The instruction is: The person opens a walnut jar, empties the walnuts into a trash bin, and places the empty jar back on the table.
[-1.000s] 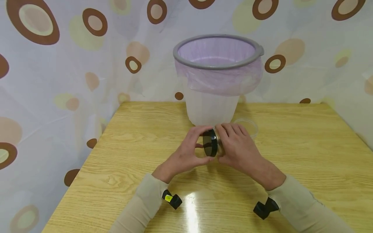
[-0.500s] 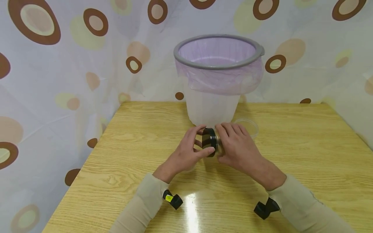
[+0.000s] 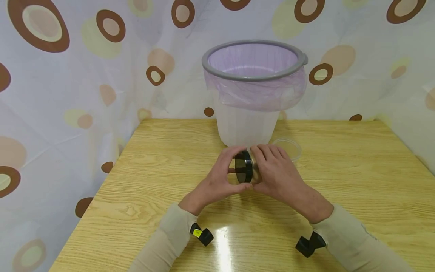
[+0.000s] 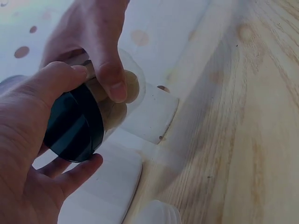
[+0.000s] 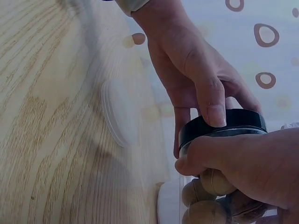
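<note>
A clear jar (image 5: 205,198) with a black lid (image 3: 244,167) is held sideways above the table, between both hands. Round brown balls (image 4: 132,86), perhaps nuts, fill part of it. My left hand (image 3: 214,179) grips the lid, its thumb and fingertips on opposite sides of the rim. My right hand (image 3: 280,173) is wrapped round the jar's body and hides most of it in the head view. In the right wrist view, the left thumb (image 5: 216,114) presses the lid's side.
A whitish bin (image 3: 246,126) with a grey rim and a purple liner (image 3: 261,94) stands behind the hands on the wooden table (image 3: 153,162). A clear ring-like piece (image 3: 295,151) lies beyond the right hand. A clear round plastic piece (image 5: 117,112) lies on the table.
My left thumb has slid from the lid's face down to its lower edge, and the fingers have spread again round the rim. The right hand has stayed nearly still on the jar.
</note>
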Motion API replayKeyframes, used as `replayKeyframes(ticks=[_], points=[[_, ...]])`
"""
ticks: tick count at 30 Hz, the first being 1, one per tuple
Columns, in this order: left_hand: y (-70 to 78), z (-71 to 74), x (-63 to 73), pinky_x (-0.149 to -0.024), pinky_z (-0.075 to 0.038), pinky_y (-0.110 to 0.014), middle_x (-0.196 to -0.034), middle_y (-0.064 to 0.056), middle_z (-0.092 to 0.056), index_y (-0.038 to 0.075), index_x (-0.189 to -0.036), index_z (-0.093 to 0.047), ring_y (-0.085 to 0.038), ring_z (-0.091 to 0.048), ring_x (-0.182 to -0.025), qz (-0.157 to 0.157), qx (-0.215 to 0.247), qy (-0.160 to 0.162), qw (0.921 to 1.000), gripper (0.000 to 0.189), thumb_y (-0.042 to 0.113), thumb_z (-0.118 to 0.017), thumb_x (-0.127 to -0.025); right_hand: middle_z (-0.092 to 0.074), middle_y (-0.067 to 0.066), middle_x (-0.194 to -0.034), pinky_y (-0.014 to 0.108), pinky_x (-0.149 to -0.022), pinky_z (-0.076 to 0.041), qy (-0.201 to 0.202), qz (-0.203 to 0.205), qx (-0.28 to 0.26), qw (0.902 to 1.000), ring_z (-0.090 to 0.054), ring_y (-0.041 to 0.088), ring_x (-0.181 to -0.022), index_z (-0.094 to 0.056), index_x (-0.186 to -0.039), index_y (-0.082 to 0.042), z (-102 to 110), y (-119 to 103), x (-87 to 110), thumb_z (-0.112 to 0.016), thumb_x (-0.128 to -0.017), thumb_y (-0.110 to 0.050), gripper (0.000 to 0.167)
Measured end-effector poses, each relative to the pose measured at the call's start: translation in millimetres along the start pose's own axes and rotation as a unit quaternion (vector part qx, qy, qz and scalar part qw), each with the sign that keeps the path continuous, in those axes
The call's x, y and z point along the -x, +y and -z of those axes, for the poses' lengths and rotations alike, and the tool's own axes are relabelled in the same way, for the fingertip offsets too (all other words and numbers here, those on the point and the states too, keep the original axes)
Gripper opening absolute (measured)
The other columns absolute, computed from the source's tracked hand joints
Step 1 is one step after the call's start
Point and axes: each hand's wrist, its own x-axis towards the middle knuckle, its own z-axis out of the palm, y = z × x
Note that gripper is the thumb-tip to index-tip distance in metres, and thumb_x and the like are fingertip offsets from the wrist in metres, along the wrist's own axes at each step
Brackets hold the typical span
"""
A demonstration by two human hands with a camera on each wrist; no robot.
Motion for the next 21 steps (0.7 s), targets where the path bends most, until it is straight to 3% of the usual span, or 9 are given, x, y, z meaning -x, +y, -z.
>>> replayKeyframes(ticks=[3, 12, 21], points=[[0.1, 0.5, 0.4, -0.090, -0.057, -0.030, -0.147, -0.008, -0.034, 0.014, -0.151, -0.031, -0.026, -0.043, -0.130, -0.011, -0.007, 0.007, 0.9999, 0.088, 0.012, -0.082, -0.080, -0.061, 0.020, -0.116, 0.050, -0.096, -0.047, 0.001, 0.000, -0.001, 1.0000, -0.058, 0.037, -0.107, -0.053, -0.127, 0.004, 0.0, -0.1, 0.1, -0.096, -0.052, -0.040, 0.097], [1.5, 2.8, 3.1, -0.088, -0.058, -0.035, -0.147, -0.006, -0.035, 0.023, -0.153, -0.031, -0.028, -0.048, -0.127, 0.054, 0.032, 0.015, 0.9979, 0.086, 0.013, -0.080, -0.082, -0.060, 0.020, -0.120, 0.052, -0.099, -0.046, -0.022, -0.015, -0.012, 0.9996, -0.058, 0.038, -0.110, -0.051, -0.129, 0.003, 4.4, 0.6, 0.2, -0.092, -0.055, -0.030, 0.091], [-0.4, 8.9, 5.4, -0.086, -0.058, -0.030, -0.142, -0.007, -0.040, 0.025, -0.152, -0.032, -0.023, -0.048, -0.126, 0.068, 0.036, 0.027, 0.9967, 0.086, 0.014, -0.081, -0.082, -0.060, 0.022, -0.122, 0.053, -0.100, -0.045, -0.029, -0.023, -0.020, 0.9991, -0.057, 0.040, -0.112, -0.050, -0.131, 0.003, 8.2, 4.3, 0.1, -0.087, -0.057, -0.025, 0.087]])
